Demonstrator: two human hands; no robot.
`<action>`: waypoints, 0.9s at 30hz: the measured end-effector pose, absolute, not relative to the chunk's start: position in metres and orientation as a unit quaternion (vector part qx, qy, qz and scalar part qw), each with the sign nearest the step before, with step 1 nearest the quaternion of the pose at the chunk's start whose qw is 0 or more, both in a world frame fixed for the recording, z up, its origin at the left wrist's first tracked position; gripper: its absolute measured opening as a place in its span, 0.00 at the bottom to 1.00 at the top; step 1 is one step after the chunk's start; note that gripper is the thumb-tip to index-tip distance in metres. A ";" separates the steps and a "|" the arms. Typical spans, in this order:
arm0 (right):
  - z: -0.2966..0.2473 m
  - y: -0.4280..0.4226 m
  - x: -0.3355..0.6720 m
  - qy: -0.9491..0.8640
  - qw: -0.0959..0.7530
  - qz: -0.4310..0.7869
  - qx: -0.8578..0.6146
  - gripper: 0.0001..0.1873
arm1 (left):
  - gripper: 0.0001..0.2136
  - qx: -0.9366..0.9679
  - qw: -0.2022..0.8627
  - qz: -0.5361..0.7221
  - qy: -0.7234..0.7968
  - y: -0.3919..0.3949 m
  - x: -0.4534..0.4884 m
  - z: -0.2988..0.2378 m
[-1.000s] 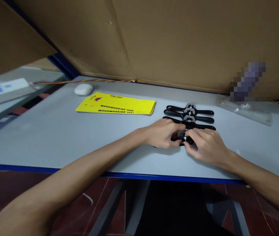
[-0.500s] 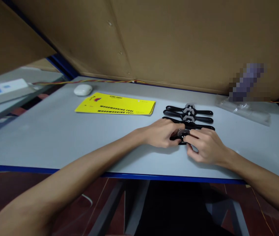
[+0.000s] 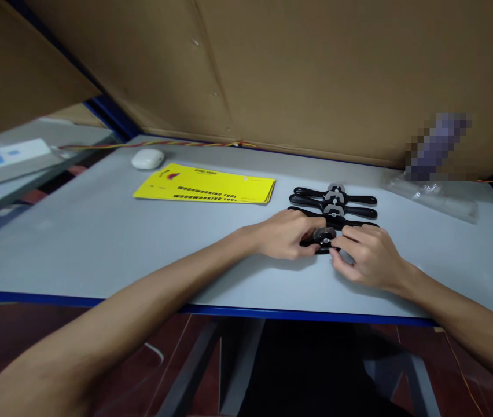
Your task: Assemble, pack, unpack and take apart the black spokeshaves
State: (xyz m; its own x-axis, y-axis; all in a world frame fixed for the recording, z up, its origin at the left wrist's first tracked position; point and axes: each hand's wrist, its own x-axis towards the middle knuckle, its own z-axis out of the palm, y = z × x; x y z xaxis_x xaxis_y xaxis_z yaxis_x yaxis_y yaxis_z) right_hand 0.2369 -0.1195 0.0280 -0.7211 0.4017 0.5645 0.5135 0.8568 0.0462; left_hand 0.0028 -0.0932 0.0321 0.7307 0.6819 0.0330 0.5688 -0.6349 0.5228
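A black spokeshave with a grey metal blade plate lies between my two hands near the front of the table. My left hand is closed around its left handle, thumb in front and fingers behind. My right hand pinches at its right side, with thumb and fingertips close to the round screw at the middle. The right handle is hidden behind those fingers. Just behind, three more spokeshaves lie in a row, one behind another, their black handles pointing left and right.
Yellow printed cards lie stacked left of the spokeshaves, with a white rounded case behind them. Clear plastic bags lie at the right back. A cardboard wall closes off the rear, and a thin cable runs along it.
My right fingers have shifted slightly right, off the middle of the spokeshave, so its screw and blade plate show more. My left hand stays in place.
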 end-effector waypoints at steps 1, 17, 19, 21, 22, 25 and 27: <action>0.028 -0.119 0.237 -0.921 0.280 -0.100 -0.252 0.16 | 0.07 0.897 0.247 0.115 0.349 -0.093 0.003 0.032; 0.024 -0.119 0.238 -0.947 0.251 -0.048 -0.194 0.13 | 0.06 0.903 0.232 0.108 0.345 -0.094 0.003 0.035; 0.025 -0.118 0.239 -0.948 0.250 -0.054 -0.192 0.14 | 0.06 0.904 0.230 0.110 0.343 -0.094 0.003 0.035; 0.026 -0.118 0.239 -0.948 0.240 -0.061 -0.200 0.15 | 0.06 0.904 0.231 0.114 0.341 -0.093 0.003 0.034; 0.026 -0.119 0.239 -0.948 0.234 -0.066 -0.206 0.15 | 0.06 0.904 0.232 0.117 0.340 -0.093 0.003 0.033; 0.028 -0.119 0.240 -0.945 0.225 -0.087 -0.223 0.17 | 0.07 0.902 0.237 0.119 0.340 -0.093 0.002 0.033; 0.029 -0.118 0.240 -0.940 0.230 -0.098 -0.234 0.17 | 0.07 0.901 0.238 0.119 0.342 -0.093 0.003 0.032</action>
State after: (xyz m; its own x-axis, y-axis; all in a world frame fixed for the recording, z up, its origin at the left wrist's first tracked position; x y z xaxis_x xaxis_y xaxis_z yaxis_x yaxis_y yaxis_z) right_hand 0.2400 -0.1183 0.0286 -0.7852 0.3943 0.4775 0.4845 0.8714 0.0771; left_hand 0.0025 -0.0931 0.0324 0.7375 0.6734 0.0512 0.5607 -0.6528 0.5093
